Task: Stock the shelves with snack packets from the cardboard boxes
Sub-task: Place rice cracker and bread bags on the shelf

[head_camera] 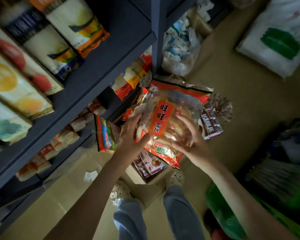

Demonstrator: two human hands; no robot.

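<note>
A large red and clear rice-cracker packet (164, 118) is held in the air between both hands, above the floor. My left hand (132, 135) holds its left side with the thumb across the front. My right hand (189, 134) curls round its right side. Below it lie more snack packets: a purple one (210, 127), a dark red one (147, 164) and a red noodle packet (105, 134), over a cardboard box (152, 177). The dark blue shelves (100, 66) stand on the left with packets on several levels.
Boxes with fruit pictures (9, 87) and orange-and-white bags (76, 28) fill the upper shelves. Crumpled plastic bags (180, 44) lie by the shelf post. A white sack with green print (277, 40) lies at the top right. Green bags (275, 184) sit at the right. My feet stand below the box.
</note>
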